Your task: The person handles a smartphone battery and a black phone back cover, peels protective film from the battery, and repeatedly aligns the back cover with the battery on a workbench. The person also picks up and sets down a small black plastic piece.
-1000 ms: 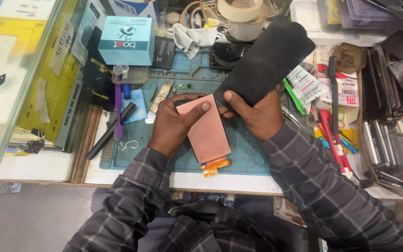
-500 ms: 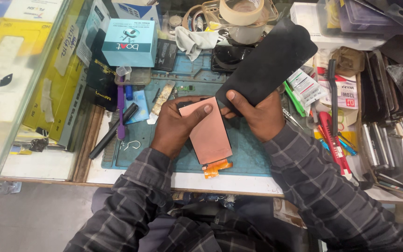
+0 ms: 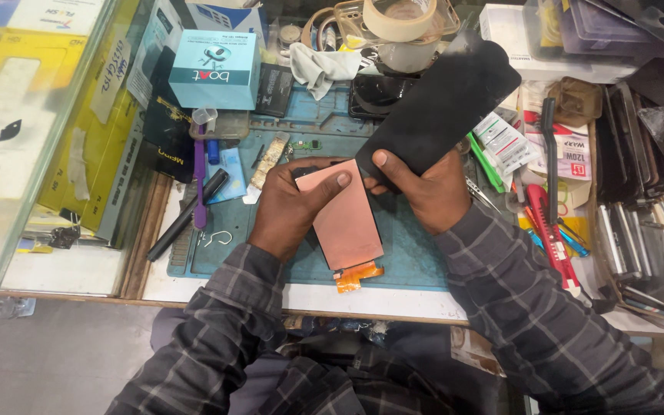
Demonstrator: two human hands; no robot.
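Your left hand [image 3: 290, 211] wraps the copper-backed panel [image 3: 345, 219] over the blue mat [image 3: 416, 261], thumb on top. Your right hand [image 3: 424, 192] pinches the black sheet [image 3: 439, 104], which slants toward one o'clock, perhaps overlapping the panel.

Blue-green rectangular work mat [image 3: 424, 257] at centre of the white bench. Far left: light-blue cardboard box [image 3: 215, 71] beside a stack of yellow flat cartons [image 3: 105, 131]. Near it, a purple-handled tool [image 3: 200, 180] and a black pen-shaped tool [image 3: 187, 214]. Far centre: roll of beige tape [image 3: 398, 17] and a crumpled grey cloth [image 3: 323, 65]. Right: red-handled cutter [image 3: 553, 238] and a green plastic pry tool [image 3: 486, 163].
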